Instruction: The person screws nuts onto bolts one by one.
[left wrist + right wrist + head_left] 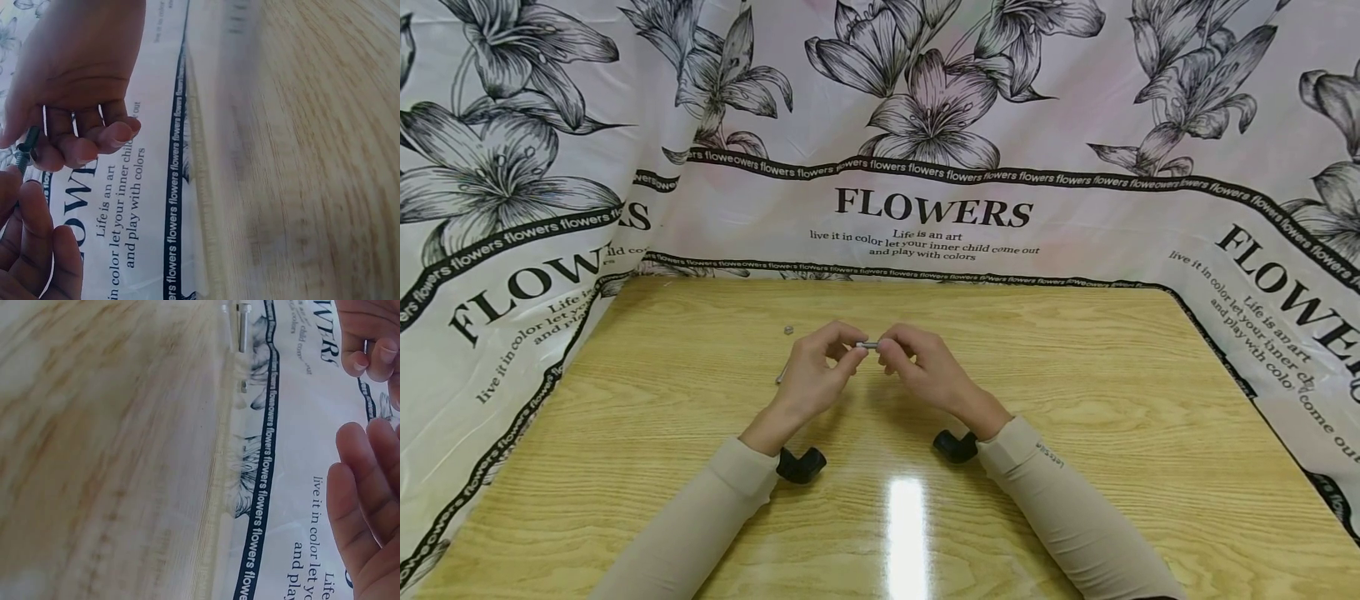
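Above the table, a small metal bolt is held level between the two hands. My left hand pinches one end of it between thumb and fingertips; its thread shows there in the left wrist view. At the other end, the thumb and index finger of my right hand grip the bolt, the rest of that hand's fingers loosely bent. A small ring-like piece sits around the bolt near the right fingertips. In the right wrist view both hands are partly cut off and the bolt is out of sight.
Left of the hands, a small metal nut lies on the wooden table. Another bolt lies nearby, partly hidden behind the left hand in the head view. Black curved pieces sit at both wrists. A flower-printed curtain surrounds the table.
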The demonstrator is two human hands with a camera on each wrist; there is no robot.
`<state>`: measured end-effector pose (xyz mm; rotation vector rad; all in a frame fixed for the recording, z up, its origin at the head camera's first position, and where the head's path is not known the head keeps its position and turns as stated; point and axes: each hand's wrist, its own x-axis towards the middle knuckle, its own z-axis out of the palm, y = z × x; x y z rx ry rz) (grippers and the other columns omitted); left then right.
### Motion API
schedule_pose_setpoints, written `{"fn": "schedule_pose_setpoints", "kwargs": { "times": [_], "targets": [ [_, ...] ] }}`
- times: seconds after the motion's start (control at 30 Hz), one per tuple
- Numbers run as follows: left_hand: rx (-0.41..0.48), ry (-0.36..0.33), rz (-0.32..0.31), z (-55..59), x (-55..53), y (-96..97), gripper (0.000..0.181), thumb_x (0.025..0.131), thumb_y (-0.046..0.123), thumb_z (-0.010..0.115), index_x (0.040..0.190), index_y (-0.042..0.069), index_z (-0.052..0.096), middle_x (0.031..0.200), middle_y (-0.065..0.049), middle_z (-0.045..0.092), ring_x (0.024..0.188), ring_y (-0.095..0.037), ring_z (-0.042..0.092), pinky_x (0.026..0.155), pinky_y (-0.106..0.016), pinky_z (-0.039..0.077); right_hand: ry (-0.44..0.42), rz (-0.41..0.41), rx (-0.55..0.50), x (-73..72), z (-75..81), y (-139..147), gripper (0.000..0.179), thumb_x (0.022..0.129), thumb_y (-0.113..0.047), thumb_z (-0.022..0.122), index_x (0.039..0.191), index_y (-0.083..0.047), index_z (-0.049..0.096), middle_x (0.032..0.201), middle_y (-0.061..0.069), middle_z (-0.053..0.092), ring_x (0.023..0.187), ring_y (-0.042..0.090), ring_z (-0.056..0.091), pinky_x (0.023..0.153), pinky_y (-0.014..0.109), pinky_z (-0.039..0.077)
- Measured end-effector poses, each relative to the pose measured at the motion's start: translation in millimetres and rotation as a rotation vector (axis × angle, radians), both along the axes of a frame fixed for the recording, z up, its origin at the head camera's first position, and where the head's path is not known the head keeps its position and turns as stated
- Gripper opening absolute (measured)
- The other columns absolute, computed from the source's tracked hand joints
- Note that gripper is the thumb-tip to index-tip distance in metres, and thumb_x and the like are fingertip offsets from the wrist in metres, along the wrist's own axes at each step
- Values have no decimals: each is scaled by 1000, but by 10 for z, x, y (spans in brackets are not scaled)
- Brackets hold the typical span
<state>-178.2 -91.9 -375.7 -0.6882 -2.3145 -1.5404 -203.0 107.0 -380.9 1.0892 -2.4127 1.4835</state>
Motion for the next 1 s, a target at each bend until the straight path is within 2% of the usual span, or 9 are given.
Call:
{"fn": "schedule_pose_setpoints", "kwargs": {
  "times": [0.1,0.2,0.3,0.43,0.53,0.7,0.87,1.0],
  "targets": [
    [4,0,-1,8,5,-1,10,92,9,64,101,11,67,77,-1,63,58,-15,57,48,-29,42,-10,-3,7,6,0,1,10,99,-17,54,106,-11,58,93,4,63,75,19,63,63,40,51],
    [17,-6,-11,11,2,-3,10,92,8,64,101,11,67,76,-3,63,58,-19,58,47,-27,40,3,5,1,-22,-47,7,21,94,-13,61,113,-9,52,98,4,64,77,15,63,67,36,52],
    [21,-4,-16,7,-2,-4,10,92,8,64,101,10,67,79,-6,64,58,-20,58,48,-28,41,24,32,-24,-24,-47,5,24,93,-8,61,114,-6,49,99,6,66,77,15,63,70,32,53],
    [17,9,-10,3,-5,-3,9,92,8,64,100,10,67,80,-4,64,58,-15,57,49,-33,43,35,58,-37,-25,-38,0,16,97,-8,56,112,-8,51,97,6,65,73,22,64,67,35,53],
    [11,11,-5,4,-2,-2,9,92,8,64,100,11,67,80,-2,64,58,-16,58,49,-34,43,29,40,-13,-20,-26,-2,8,100,-13,52,106,-10,56,92,4,63,72,23,63,63,37,52],
    [-12,10,1,-1,1,0,10,92,10,64,101,11,67,82,-3,65,60,-13,58,49,-31,44,19,7,14,-18,-23,3,16,102,-19,47,97,-14,61,85,2,61,72,19,61,61,38,50],
    [-8,7,-3,-7,-6,-4,10,92,9,64,102,10,66,80,-8,64,59,-13,57,49,-30,42,8,1,12,-17,-32,9,12,99,-17,54,109,-11,58,98,7,65,77,18,63,65,38,51],
    [0,7,-8,-5,-8,-7,10,92,8,64,102,10,66,81,-9,64,59,-14,57,49,-32,42,15,-2,-3,-8,-27,2,27,92,-8,63,117,-7,52,107,15,66,84,18,65,73,37,53]
  ]
}}
